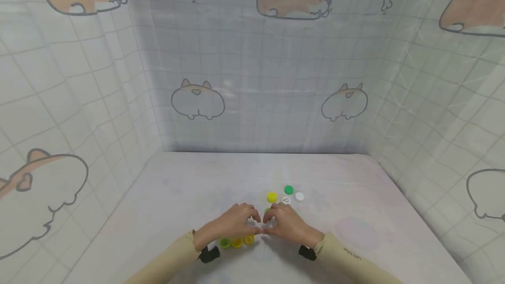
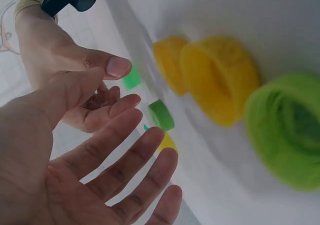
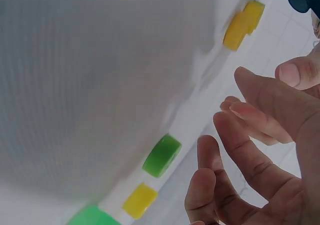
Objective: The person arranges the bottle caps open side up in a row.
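My left hand [image 1: 230, 223] and right hand [image 1: 289, 225] hover facing each other above the table, thumb tips nearly meeting and fingers bent softly inward. Neither holds anything. In the left wrist view the fingers of the left hand [image 2: 100, 150] are spread loosely. Just below the left hand is a short row of bottle caps, hollow side showing: a light green cap [image 1: 225, 243], a yellow cap [image 1: 236, 243] and another yellow cap [image 1: 249, 239]. Beyond the right hand sit a yellow cap [image 1: 272, 197], a green cap [image 1: 289, 189] and a white cap [image 1: 299, 197].
A white cap with a dark mark [image 1: 286, 200] lies just past the right fingertips. Green caps there are partly covered by the right hand; one green cap [image 3: 162, 155] shows in the right wrist view. A patterned curtain [image 1: 260, 122] encloses the white table [image 1: 189, 174] at back and sides.
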A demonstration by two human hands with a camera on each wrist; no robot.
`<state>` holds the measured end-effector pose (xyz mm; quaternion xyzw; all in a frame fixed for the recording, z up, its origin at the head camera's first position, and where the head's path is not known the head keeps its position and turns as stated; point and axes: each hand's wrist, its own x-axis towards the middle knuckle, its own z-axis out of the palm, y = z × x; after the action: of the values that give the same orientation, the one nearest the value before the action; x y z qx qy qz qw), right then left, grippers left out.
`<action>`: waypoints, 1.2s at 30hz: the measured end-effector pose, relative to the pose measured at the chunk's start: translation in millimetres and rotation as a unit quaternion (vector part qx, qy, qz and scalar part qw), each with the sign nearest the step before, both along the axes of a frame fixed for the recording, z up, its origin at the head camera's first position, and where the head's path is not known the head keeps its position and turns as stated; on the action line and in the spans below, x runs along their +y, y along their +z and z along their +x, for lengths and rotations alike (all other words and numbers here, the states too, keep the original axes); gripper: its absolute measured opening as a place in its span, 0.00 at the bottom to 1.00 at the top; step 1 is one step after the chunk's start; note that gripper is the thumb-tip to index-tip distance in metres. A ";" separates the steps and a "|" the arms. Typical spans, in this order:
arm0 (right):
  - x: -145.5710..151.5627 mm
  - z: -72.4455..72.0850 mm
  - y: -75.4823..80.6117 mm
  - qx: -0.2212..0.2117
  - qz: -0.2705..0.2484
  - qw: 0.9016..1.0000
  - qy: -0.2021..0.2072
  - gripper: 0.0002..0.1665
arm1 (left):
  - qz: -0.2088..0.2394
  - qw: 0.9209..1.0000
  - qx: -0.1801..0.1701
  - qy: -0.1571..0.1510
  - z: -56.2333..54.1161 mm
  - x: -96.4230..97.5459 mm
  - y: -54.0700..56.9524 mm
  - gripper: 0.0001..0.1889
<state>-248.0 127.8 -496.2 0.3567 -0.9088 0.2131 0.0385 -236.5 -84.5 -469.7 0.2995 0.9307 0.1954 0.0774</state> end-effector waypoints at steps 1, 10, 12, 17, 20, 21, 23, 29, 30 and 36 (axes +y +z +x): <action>0.4 -0.9 0.5 0.004 -0.002 1.000 -0.003 0.13 | -0.002 1.000 0.000 0.001 -1.1 0.2 1.1 0.17; 3.6 -7.6 8.4 0.027 -0.014 0.999 -0.026 0.14 | 0.000 1.000 0.014 -0.020 -12.8 1.7 11.2 0.17; 4.1 -8.8 10.7 0.030 -0.021 0.999 -0.026 0.14 | 0.005 1.000 0.019 -0.020 -15.4 0.9 12.2 0.17; 5.3 -12.8 14.5 0.049 -0.037 0.998 -0.026 0.12 | 0.014 1.000 0.022 -0.007 -22.3 0.7 14.0 0.15; 5.8 -14.5 17.2 0.057 -0.040 0.997 -0.035 0.12 | 0.015 0.999 0.031 0.005 -26.4 1.7 15.3 0.14; 5.9 -15.2 18.2 0.061 -0.039 0.997 -0.039 0.12 | 0.017 0.999 0.034 0.009 -27.7 2.1 16.0 0.13; 6.2 -16.5 20.3 0.062 -0.041 0.996 -0.044 0.12 | 0.021 0.999 0.033 0.017 -29.9 3.2 18.0 0.12; 8.4 -22.3 23.4 0.051 -0.049 0.996 -0.056 0.14 | 0.035 0.999 0.004 0.036 -36.8 8.4 23.1 0.09; 8.7 -23.3 23.2 0.048 -0.048 0.996 -0.059 0.15 | 0.036 0.999 -0.001 0.038 -38.1 9.3 23.1 0.09; 8.8 -27.2 21.1 0.034 -0.047 0.995 -0.077 0.18 | 0.033 0.999 -0.023 0.031 -45.1 13.2 18.3 0.08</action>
<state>-275.2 136.6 -475.0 0.2903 -0.9208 0.2395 0.1020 -281.6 -71.2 -451.4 0.2683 0.9307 0.2347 0.0824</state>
